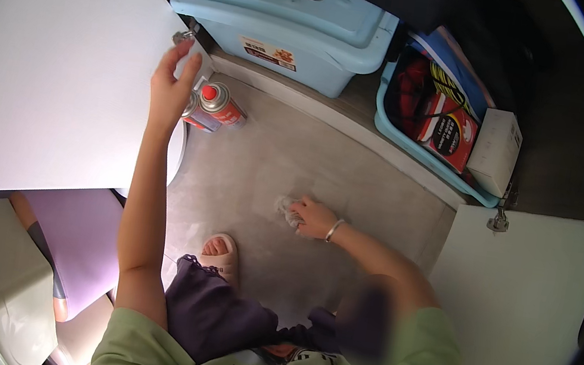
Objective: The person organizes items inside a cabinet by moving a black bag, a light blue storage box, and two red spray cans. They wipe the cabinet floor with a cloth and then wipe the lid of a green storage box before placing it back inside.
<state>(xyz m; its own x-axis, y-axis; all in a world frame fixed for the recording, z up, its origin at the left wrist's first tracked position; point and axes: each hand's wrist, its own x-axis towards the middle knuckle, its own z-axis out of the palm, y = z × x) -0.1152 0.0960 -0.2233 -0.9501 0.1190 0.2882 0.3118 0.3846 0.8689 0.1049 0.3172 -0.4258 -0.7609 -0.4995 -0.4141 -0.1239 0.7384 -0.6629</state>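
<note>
My right hand (317, 219), with a bracelet at the wrist, presses a crumpled whitish cloth (288, 210) onto the grey floor (267, 162). Whether it is cloth or paper, I cannot tell. Up at the left, my left hand (172, 77) is raised with thumb and fingers apart and nothing between them. Its fingertips are beside a metal hinge (182, 37) on the white cabinet door (64, 75); whether they touch it is unclear. Just right of that hand, two spray-type metal cans stand on the floor, the nearer one with a red cap (209, 92).
A light-blue lidded storage box (292, 29) sits in the low cabinet. Beside it, an open blue bin (416, 150) holds a red box (450, 129) and a white carton (495, 150). Another door (511, 306) swings out at right. A purple stool-like piece (71, 240) is at left.
</note>
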